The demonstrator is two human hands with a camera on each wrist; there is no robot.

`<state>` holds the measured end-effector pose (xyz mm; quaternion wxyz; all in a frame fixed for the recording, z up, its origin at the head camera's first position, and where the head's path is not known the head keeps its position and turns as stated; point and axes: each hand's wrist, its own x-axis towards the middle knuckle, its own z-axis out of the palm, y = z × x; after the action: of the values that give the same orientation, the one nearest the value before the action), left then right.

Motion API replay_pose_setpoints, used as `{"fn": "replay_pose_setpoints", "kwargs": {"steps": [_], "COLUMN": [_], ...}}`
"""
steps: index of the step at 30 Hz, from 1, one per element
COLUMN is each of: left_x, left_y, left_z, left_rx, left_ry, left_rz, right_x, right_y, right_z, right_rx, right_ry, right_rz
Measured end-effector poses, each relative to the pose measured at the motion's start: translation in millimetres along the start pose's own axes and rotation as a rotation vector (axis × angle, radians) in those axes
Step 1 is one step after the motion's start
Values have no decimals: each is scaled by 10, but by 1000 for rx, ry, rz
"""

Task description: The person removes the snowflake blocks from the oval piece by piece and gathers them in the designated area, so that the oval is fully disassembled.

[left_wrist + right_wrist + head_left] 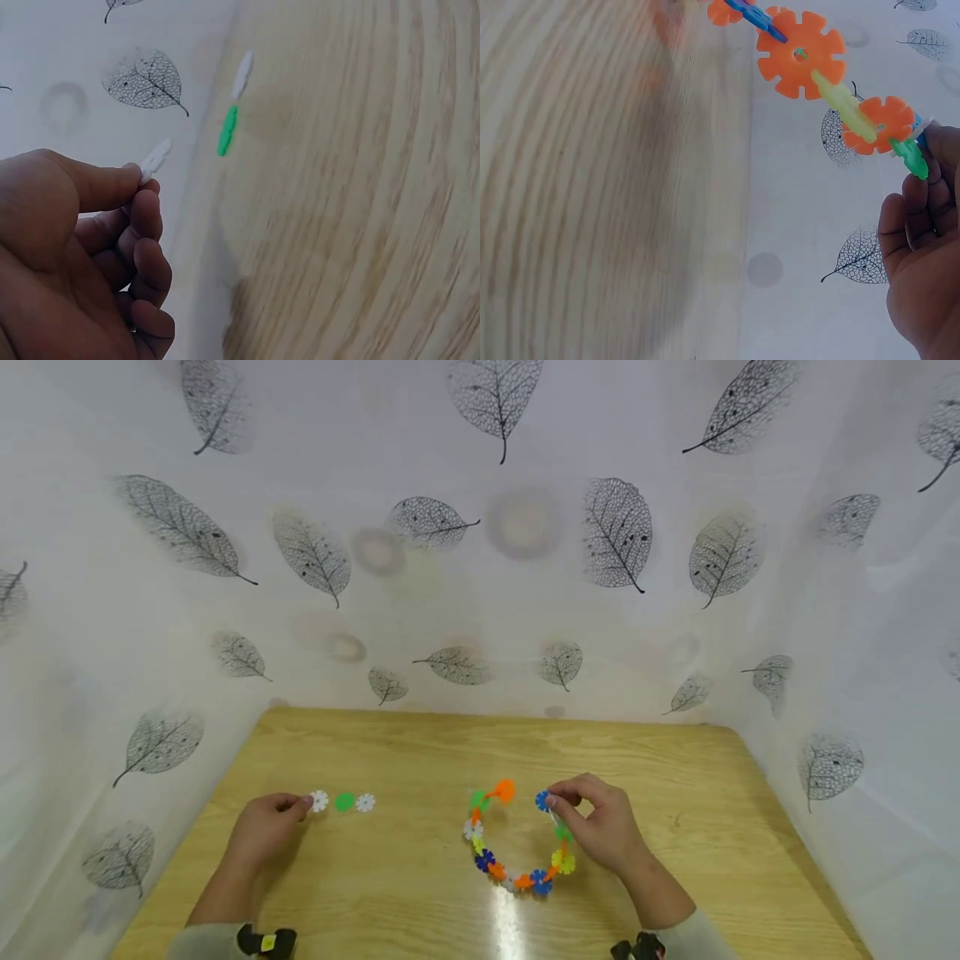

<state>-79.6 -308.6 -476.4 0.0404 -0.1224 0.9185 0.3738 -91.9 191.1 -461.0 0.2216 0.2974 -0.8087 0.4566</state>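
Note:
My left hand (262,831) pinches a white notched plastic disc (320,801) between thumb and forefinger; the left wrist view shows that white disc (159,156) nearly edge-on, raised off the table. Right of it lie a green disc (344,802) and a second white disc (365,802). With thumb and fingers, my right hand (606,827) grips one end of a chain of interlocked snowflake discs (541,882) at a blue disc (543,801). The chain curves in an open ring, its other end an orange disc (505,790). In the right wrist view, fingers partly hide the gripped end.
The wooden table (420,893) has its far edge against a pale leaf-printed curtain (480,602), which also rises along both sides. Light glares off the table's front middle.

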Motion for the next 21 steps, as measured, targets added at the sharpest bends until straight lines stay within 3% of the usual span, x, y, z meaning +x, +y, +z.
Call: {"fn": "replay_pose_setpoints", "kwargs": {"steps": [5,21], "left_x": [54,238], "left_y": [-25,-87], "left_z": [33,100], "left_rx": [35,151], "left_ry": [-34,-19], "left_rz": [8,13], "right_x": [59,123], "right_y": [21,29], "right_z": [-33,-1], "right_rx": [-8,-2], "right_ry": [-13,-8], "right_rz": [4,35]}}
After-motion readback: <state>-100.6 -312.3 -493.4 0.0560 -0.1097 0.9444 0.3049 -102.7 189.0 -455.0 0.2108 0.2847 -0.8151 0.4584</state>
